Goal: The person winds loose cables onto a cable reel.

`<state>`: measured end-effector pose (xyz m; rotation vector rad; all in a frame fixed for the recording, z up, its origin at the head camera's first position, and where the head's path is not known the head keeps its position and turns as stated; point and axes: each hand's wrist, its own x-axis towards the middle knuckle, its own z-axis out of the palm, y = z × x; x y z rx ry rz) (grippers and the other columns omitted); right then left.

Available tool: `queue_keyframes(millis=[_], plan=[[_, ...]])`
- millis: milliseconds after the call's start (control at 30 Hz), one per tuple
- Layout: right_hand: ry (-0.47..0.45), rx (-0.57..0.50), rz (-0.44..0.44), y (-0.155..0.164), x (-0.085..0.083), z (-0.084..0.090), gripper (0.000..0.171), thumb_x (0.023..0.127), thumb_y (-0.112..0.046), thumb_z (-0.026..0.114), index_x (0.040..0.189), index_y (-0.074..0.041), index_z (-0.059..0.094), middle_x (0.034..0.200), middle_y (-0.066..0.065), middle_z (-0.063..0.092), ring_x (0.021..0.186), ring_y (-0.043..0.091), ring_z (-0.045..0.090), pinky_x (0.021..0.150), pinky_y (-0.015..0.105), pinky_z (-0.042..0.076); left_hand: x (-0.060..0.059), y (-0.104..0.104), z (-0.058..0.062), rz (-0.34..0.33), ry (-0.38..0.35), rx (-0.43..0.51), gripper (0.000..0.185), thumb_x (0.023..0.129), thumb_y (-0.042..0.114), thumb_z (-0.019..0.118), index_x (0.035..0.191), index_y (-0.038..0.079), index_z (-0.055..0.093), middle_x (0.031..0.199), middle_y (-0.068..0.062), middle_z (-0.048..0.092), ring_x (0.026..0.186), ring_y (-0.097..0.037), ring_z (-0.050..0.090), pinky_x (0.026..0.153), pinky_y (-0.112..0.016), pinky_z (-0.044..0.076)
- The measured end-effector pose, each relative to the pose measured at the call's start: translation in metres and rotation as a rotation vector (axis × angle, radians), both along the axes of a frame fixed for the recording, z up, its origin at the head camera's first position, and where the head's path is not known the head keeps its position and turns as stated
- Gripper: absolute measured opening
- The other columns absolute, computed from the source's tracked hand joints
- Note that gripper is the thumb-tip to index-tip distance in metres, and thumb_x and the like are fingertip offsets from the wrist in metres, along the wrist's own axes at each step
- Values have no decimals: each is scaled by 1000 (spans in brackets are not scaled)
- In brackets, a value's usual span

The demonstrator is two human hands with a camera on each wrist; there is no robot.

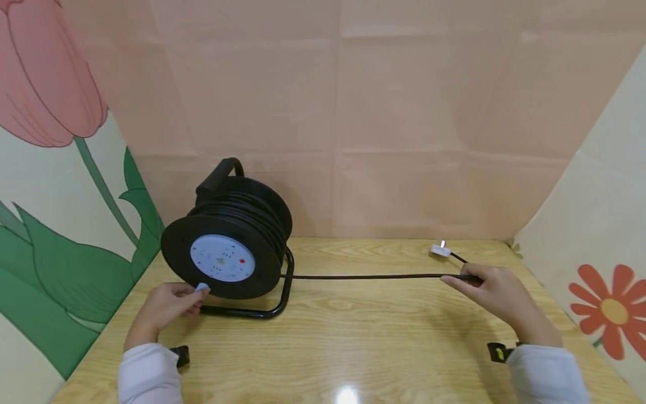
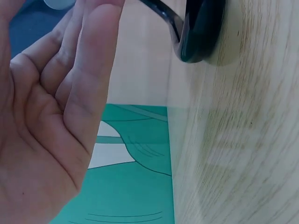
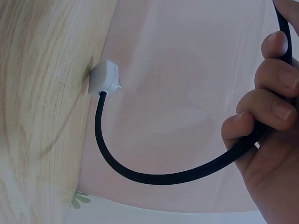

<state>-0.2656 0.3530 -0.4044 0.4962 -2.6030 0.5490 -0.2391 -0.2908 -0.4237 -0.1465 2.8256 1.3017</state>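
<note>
A black cable reel (image 1: 224, 241) with a pale blue socket face stands at the left of the table, dark cable wound round its drum. My left hand (image 1: 169, 306) pinches a small light blue knob (image 1: 202, 286) at the lower rim of the reel's front disc; the left wrist view shows the palm (image 2: 51, 116) but not the knob. From the reel a black cable (image 1: 363, 276) runs straight across to my right hand (image 1: 487, 289), which grips it with curled fingers. Past that hand the cable bends round to a white plug (image 1: 441, 249), seen also as a plug (image 3: 105, 78) in the right wrist view.
The reel rests on a black tube frame (image 1: 262, 313) and has a carrying handle (image 1: 217, 178) on top. Under everything is a wood-grain table (image 1: 348, 325). A pinkish backdrop (image 1: 393, 112) rises behind it, with flower-printed sheets on both sides.
</note>
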Motion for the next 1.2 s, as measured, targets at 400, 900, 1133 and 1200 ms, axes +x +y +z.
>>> queue_keyframes(millis=[400,900,1133,1200], plan=[[32,2,-10,3,0,0,27,87,-38,79,73,-26,60,56,-13,44,47,5,37,46,24,32,5,-8,5,74,53,-107,55,87,62,69,89,7,75,75,-1,71,76,-15,62,68,-31,49],[-75,29,-26,2,-3,-3,31,92,-45,73,74,-24,59,56,-9,38,48,7,33,47,25,28,14,-9,11,284,285,12,51,87,54,74,91,4,75,77,-2,72,71,-13,61,60,-25,47],[-107,59,-32,-1,-6,-4,28,91,-48,72,81,-23,63,58,-9,42,49,10,36,47,26,30,14,-6,14,376,305,80,51,84,56,75,91,6,74,76,2,72,71,-10,63,63,-22,46],[-110,57,-31,-2,-6,-5,28,91,-48,72,81,-24,62,59,-8,41,49,10,36,47,26,29,14,-6,14,384,310,84,51,84,56,76,91,6,74,76,2,72,72,-9,63,63,-22,45]])
